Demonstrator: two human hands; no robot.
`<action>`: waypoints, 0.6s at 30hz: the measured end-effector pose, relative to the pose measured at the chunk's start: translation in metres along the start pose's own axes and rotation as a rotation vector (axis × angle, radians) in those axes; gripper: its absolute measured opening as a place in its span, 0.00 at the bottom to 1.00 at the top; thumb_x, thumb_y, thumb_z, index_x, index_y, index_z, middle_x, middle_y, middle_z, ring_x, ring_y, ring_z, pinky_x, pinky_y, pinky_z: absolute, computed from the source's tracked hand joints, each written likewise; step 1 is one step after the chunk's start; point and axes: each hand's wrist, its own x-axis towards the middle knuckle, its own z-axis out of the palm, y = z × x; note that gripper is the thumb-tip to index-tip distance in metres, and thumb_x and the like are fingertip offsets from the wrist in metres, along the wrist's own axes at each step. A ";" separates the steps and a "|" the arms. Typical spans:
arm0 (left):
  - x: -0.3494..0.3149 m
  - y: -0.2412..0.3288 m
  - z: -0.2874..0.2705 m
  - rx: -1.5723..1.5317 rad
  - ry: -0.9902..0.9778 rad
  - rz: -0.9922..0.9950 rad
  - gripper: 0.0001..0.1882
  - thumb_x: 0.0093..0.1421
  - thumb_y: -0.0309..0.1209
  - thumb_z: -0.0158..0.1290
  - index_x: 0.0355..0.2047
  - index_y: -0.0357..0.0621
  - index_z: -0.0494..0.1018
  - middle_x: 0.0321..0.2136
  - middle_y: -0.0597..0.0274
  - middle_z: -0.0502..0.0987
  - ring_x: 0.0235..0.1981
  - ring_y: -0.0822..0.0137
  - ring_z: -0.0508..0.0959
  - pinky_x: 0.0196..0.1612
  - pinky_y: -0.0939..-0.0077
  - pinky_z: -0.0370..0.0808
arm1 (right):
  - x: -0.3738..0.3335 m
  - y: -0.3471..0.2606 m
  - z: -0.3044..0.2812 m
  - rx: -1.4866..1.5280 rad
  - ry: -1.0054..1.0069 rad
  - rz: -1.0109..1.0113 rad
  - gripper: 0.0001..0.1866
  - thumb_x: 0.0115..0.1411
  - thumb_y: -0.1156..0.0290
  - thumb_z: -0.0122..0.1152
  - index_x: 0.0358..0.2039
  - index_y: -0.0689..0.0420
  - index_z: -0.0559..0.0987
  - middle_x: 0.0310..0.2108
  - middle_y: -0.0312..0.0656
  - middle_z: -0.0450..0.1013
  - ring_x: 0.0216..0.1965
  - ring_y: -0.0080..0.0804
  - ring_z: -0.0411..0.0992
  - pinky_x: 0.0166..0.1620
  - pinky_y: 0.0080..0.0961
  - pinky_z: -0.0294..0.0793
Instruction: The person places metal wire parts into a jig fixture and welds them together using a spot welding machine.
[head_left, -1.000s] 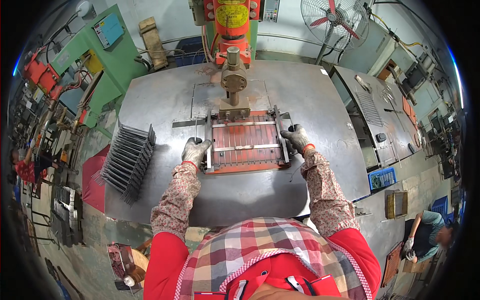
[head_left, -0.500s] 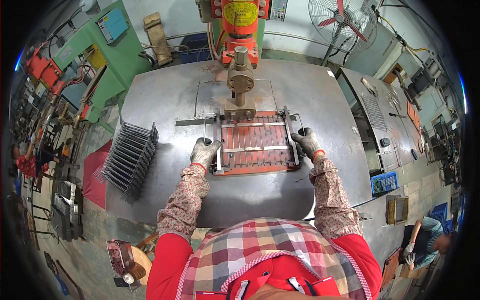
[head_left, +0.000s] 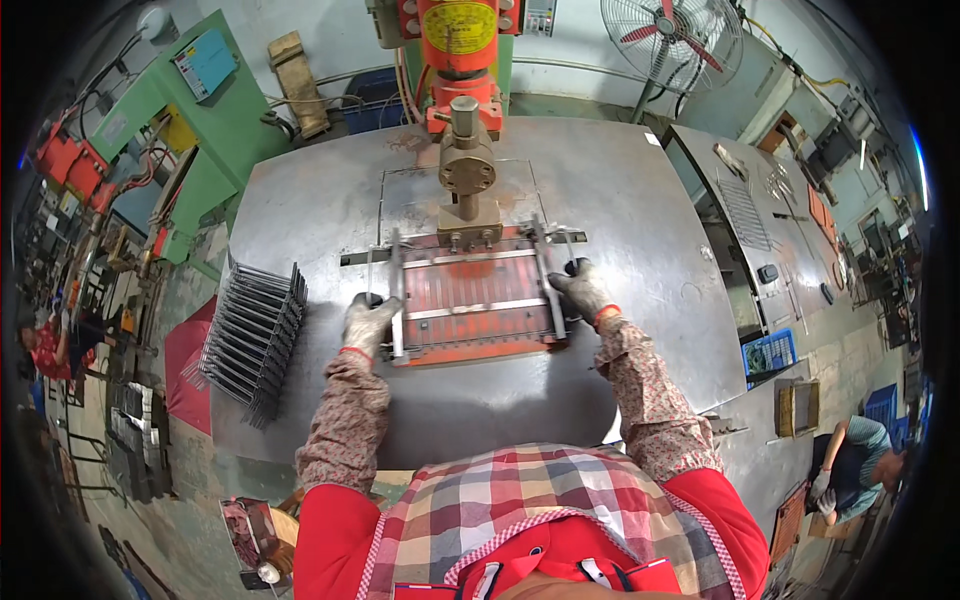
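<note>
A red jig plate (head_left: 470, 348) lies on the metal table, slightly blurred, with steel cross bars and thin parallel wires over it. Black-knobbed handles stand at its two sides. My left hand (head_left: 371, 324), in a pale glove, is closed round the left handle. Round the right handle closes my gloved right hand (head_left: 587, 290). The far edge of the jig sits under the brass-coloured head (head_left: 467, 170) of an orange machine (head_left: 462, 40); whether the head touches it I cannot tell.
A stack of wire racks (head_left: 255, 335) stands on the table's left part. To the right is a second metal table (head_left: 790, 240) with loose wire pieces, and a blue basket (head_left: 768, 358) below. A fan (head_left: 668, 30) stands behind. Another person (head_left: 850, 465) works at the lower right.
Both hands have shifted the jig left and a little toward me under the machine head. It now sits slightly turned, its left side nearer me. My grip on the handles stays.
</note>
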 end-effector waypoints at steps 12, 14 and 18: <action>0.016 0.012 -0.045 -0.328 -0.182 -0.115 0.17 0.54 0.40 0.57 0.36 0.39 0.72 0.18 0.70 0.68 0.14 0.74 0.66 0.15 0.75 0.62 | 0.004 -0.004 0.042 0.045 -0.058 0.015 0.33 0.45 0.56 0.69 0.42 0.72 0.71 0.38 0.61 0.74 0.41 0.50 0.74 0.44 0.36 0.74; 0.026 0.014 -0.051 -0.552 -0.283 -0.316 0.13 0.54 0.40 0.56 0.30 0.46 0.69 0.13 0.75 0.60 0.10 0.76 0.58 0.13 0.77 0.55 | 0.003 -0.006 0.043 0.069 -0.059 0.020 0.33 0.45 0.56 0.69 0.42 0.72 0.71 0.38 0.61 0.74 0.41 0.49 0.75 0.44 0.36 0.74; 0.027 -0.008 -0.050 -0.599 -0.086 -0.273 0.10 0.54 0.39 0.57 0.25 0.50 0.68 0.12 0.75 0.59 0.11 0.76 0.58 0.14 0.77 0.54 | -0.003 -0.015 0.039 0.059 -0.032 -0.054 0.32 0.46 0.58 0.68 0.43 0.71 0.70 0.36 0.57 0.74 0.37 0.46 0.75 0.41 0.35 0.74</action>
